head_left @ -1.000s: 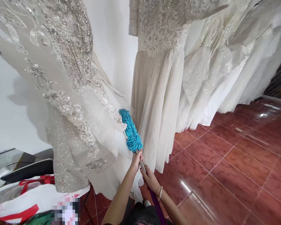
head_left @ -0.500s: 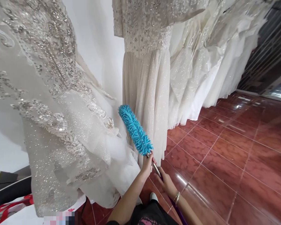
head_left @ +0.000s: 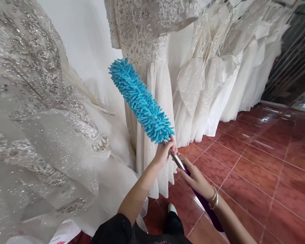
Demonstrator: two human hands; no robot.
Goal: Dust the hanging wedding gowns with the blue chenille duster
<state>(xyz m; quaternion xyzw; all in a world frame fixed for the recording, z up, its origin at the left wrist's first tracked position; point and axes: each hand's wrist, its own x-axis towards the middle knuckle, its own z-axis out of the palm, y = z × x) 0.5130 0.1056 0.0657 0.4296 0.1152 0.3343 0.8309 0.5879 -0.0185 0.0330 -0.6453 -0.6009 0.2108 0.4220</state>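
Holding the duster (head_left: 152,117): left hand (head_left: 165,152) curled around the metal shaft (head_left: 176,160), right hand (head_left: 195,179) wrapped where the purple handle (head_left: 208,208) begins.
Blue head (head_left: 141,101): forward of both hands, the left nearer it.
Long axis: slanting up and left, before the beaded dress (head_left: 160,84).

Glossy red floor (head_left: 263,166) of marbled tiles with pale joints, a white shoe (head_left: 172,208) on it
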